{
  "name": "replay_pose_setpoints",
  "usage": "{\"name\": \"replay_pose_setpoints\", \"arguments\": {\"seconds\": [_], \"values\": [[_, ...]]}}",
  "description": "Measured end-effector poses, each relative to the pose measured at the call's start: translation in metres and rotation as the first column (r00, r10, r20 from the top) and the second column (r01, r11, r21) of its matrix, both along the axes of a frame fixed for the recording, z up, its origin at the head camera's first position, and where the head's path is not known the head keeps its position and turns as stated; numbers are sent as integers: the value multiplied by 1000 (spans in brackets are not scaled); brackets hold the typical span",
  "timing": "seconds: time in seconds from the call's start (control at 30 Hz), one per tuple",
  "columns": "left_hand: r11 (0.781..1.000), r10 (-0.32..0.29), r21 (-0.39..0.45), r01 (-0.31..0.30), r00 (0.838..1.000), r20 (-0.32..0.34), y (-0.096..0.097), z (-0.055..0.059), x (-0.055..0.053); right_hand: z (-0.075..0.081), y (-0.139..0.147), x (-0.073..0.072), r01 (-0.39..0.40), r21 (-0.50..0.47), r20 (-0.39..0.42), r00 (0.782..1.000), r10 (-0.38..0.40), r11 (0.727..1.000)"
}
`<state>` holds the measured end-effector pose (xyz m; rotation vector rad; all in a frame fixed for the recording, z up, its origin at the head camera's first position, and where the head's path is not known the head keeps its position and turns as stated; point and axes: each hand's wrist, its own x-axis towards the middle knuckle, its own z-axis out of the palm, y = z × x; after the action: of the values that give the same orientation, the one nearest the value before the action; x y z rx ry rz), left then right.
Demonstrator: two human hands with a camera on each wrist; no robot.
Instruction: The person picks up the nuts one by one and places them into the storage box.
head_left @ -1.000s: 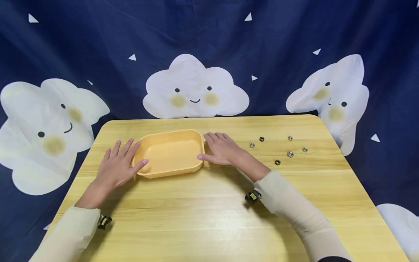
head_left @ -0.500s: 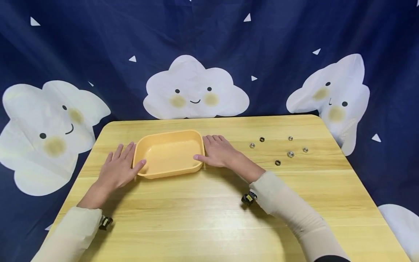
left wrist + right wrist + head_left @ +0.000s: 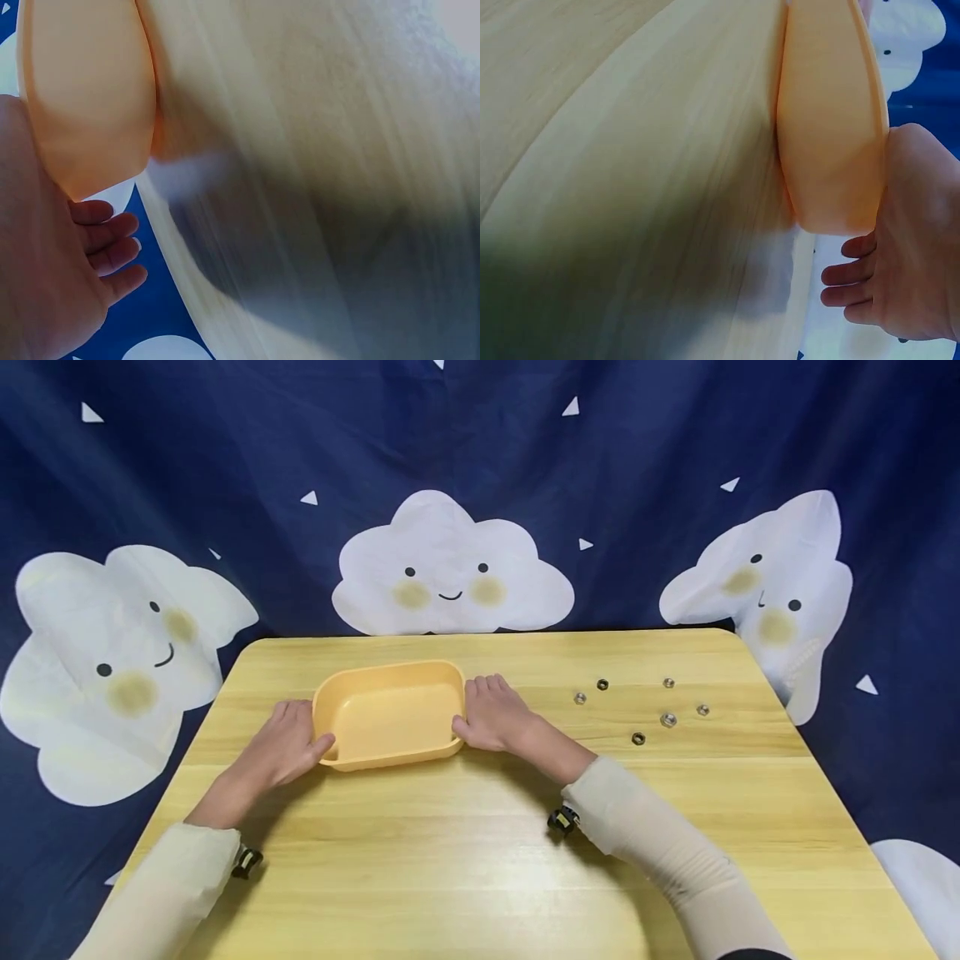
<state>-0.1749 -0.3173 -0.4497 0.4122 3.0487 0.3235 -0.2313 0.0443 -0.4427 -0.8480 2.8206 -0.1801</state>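
An orange-yellow plastic tray [image 3: 393, 714] with rounded corners and nothing in it rests on the wooden table, left of the middle. At its left end my left hand [image 3: 279, 747] grips the wall, thumb over the rim and fingers curled at the outside. My right hand [image 3: 495, 714] holds the opposite end in the same way, its thumb inside the rim. Both wrist views show the tray's outer wall [image 3: 90, 97] beside the palm, with curled fingertips [image 3: 847, 281] near its bottom edge.
Several small metal nuts [image 3: 668, 720] lie scattered on the table [image 3: 450, 860] right of the tray, some silver and some dark. A dark blue curtain [image 3: 480, 435] with smiling white clouds hangs behind the table's far edge.
Both hands' fingers have gone from spread and straight to curled around the tray's ends. The tray has barely shifted; the nuts lie in the same arrangement.
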Motion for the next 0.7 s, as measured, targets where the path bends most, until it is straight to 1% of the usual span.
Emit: {"name": "replay_pose_setpoints", "arguments": {"seconds": [0.07,0.1,0.23,0.3,0.47,0.53,0.6,0.7], "values": [[1000,0,-5,0,1000,-7,-1,-1,3,-1,-1,1,-11,-8,-8,1000,11,1000],[1000,-1,-10,1,1000,-21,-2,-1,4,-2,-2,2,-17,-10,-14,1000,17,1000],[999,-31,-47,26,993,-117,-4,-1,5,-2,-4,2,-22,-19,-34,999,21,1000],[997,-41,-64,32,989,-145,-5,-1,4,-2,-5,2,-15,-18,-36,999,14,1000],[995,-40,-98,26,989,-143,-6,-6,0,-4,-4,2,-1,10,-56,998,2,1000],[994,-38,-104,22,987,-154,-5,-9,0,-5,-3,2,-4,19,-77,997,6,1000],[994,-38,-105,21,986,-163,-5,-9,0,-5,-3,3,-7,19,-93,996,9,1000],[996,-34,-84,21,986,-165,-5,-10,1,-5,-3,4,-7,12,-117,993,8,1000]]}}
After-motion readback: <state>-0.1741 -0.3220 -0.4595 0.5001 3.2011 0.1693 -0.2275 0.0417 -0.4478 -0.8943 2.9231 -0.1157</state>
